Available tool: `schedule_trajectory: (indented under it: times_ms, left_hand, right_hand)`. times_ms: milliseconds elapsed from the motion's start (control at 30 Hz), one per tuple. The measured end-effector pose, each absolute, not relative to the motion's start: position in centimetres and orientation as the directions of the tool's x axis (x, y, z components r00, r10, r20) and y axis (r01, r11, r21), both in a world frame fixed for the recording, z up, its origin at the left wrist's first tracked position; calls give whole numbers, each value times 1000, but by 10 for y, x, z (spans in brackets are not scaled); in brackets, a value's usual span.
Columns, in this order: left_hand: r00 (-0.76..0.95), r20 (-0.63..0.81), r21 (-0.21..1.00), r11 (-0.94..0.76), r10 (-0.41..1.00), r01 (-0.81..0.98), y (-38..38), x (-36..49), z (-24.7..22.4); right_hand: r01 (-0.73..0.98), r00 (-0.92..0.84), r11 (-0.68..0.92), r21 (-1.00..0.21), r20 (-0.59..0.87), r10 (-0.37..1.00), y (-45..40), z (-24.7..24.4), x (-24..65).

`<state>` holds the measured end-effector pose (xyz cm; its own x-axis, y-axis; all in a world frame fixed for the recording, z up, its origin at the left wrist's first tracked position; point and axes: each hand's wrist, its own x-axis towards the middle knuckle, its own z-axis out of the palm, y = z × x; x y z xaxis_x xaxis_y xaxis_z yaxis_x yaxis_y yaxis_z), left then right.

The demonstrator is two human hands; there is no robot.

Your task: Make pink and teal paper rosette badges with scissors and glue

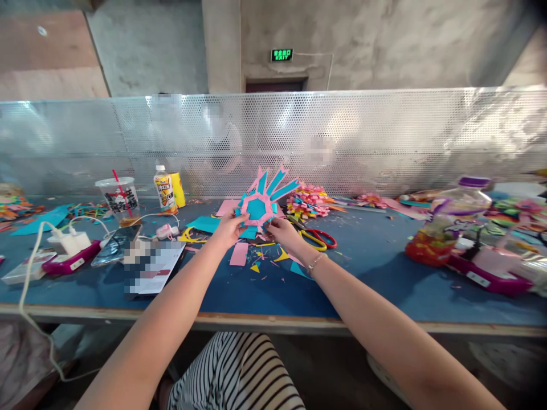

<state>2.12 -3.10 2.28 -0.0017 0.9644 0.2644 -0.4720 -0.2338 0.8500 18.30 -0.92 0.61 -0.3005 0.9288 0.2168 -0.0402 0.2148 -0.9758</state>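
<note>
Between my two hands a pink and blue paper craft [258, 209] is held up above the table. It has a ring with a blue middle, and several blue and pink strips fan out at its top right. My left hand [231, 228] pinches its left edge, thumb on the near side. At its lower right edge, my right hand [285, 234] has its fingers closed on the paper. Scissors with red and yellow handles [321, 239] lie just beyond my right wrist. Pink paper [239, 254] and small yellow scraps lie beneath the craft.
On the left stand a plastic cup [117, 199], a drink bottle [164, 191], a phone [117, 245] and a purple power strip [70, 259] with cables. A jar with a purple lid [448, 222] stands right. A perforated metal screen [273, 136] runs along the back.
</note>
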Motion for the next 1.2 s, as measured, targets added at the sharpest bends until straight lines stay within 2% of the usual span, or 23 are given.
schedule_trajectory:
  times_ms: [233,533,733,900,1033,1133,1200]
  left_hand:
    - [-36,266,864,-255,963,-433,-28,24,19]
    - [-101,283,865,-299,954,-402,-29,24,22]
    - [-129,278,864,-306,952,-399,-29,24,23]
    - [-117,288,869,-311,950,-385,-33,25,27]
    - [-90,323,854,-331,942,-401,-34,26,27]
    - [-48,385,824,-367,922,-431,-35,27,26]
    - [-26,414,807,-380,910,-452,-35,28,26]
  right_hand:
    - [-87,-304,311,-946,323,896,-9,1,180]
    - [-248,-400,172,-953,263,878,-20,10,182]
    - [-268,-476,106,-957,228,850,-26,15,184]
    - [-284,-509,112,-952,249,824,-33,20,186]
    - [-259,-465,215,-942,317,827,-31,17,184]
    - [-156,-408,408,-900,435,803,-28,17,183]
    - [-35,-382,572,-819,540,750,-27,18,185]
